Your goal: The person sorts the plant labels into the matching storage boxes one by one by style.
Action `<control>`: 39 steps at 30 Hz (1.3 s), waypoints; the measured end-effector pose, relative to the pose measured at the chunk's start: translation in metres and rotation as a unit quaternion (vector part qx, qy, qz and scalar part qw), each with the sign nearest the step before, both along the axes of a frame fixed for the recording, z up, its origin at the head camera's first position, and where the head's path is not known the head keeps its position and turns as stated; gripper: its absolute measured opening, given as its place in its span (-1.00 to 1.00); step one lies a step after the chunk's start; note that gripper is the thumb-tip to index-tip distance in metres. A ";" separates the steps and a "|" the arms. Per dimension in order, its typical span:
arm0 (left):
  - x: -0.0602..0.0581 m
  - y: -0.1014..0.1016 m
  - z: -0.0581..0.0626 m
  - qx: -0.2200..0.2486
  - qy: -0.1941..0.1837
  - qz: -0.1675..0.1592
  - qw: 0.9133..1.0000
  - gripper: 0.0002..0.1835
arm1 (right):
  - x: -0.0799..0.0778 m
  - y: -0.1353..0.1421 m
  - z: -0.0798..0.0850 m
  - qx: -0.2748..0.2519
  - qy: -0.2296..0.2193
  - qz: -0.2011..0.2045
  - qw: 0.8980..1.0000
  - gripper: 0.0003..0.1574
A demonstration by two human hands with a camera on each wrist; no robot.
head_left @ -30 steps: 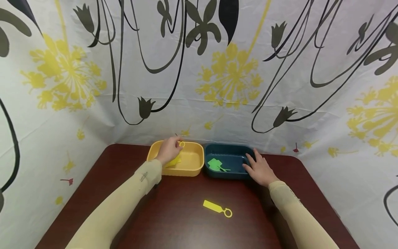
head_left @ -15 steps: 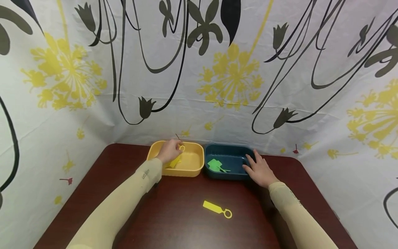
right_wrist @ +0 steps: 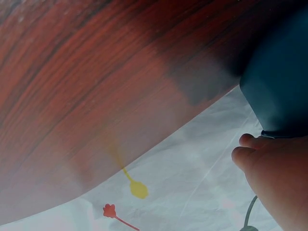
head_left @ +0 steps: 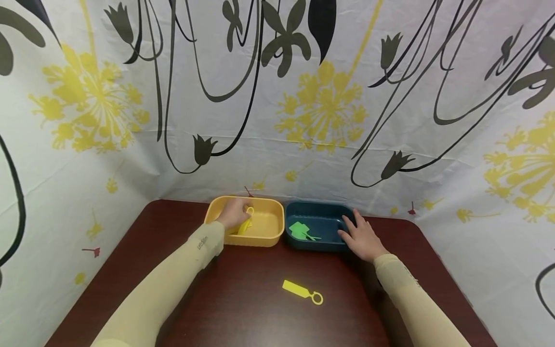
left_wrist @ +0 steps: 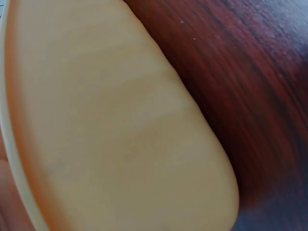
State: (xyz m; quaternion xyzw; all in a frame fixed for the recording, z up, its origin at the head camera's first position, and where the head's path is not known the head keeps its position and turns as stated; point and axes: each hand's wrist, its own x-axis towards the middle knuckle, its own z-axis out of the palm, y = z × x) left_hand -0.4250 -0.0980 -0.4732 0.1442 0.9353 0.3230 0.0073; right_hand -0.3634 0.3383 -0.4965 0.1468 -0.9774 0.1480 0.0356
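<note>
In the head view my left hand [head_left: 234, 212] is down inside the yellow bin [head_left: 270, 238]. Its fingertips pinch a yellow ring tag [head_left: 245, 225] near the ring, and the strip hangs towards the bin floor. More yellow pieces seem to lie beneath, mostly covered by the hand. My right hand [head_left: 365, 238] rests over the right rim of the dark blue bin [head_left: 323, 246], fingers spread and holding nothing. Green tags [head_left: 299, 230] lie at the left inside that bin. The left wrist view is filled by the yellow bin's outer wall [left_wrist: 120, 120]; the right wrist view catches the blue bin's side [right_wrist: 284, 86].
Another yellow ring tag [head_left: 297, 288] lies flat on the dark red-brown table [head_left: 243, 299], in front of the bins. Both bins stand side by side at the table's back edge, against a white patterned curtain [head_left: 269, 115].
My left hand has sunk a little deeper into the yellow bin, and the ring tag in its fingers has swung more upright and slightly lower. The right hand stays on the blue bin's rim.
</note>
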 end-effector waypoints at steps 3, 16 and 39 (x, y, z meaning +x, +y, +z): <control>0.001 -0.001 -0.001 0.001 -0.001 0.000 1.000 -0.61 | 0.000 0.000 0.000 -0.001 0.000 0.001 1.000 -0.05; 0.007 -0.004 -0.004 0.019 -0.004 0.032 0.999 -0.36 | -0.001 0.000 -0.001 0.006 -0.006 0.001 1.000 0.01; 0.020 -0.004 0.005 0.022 0.025 0.024 0.999 -0.62 | -0.001 0.001 -0.001 0.007 -0.010 0.000 1.000 0.00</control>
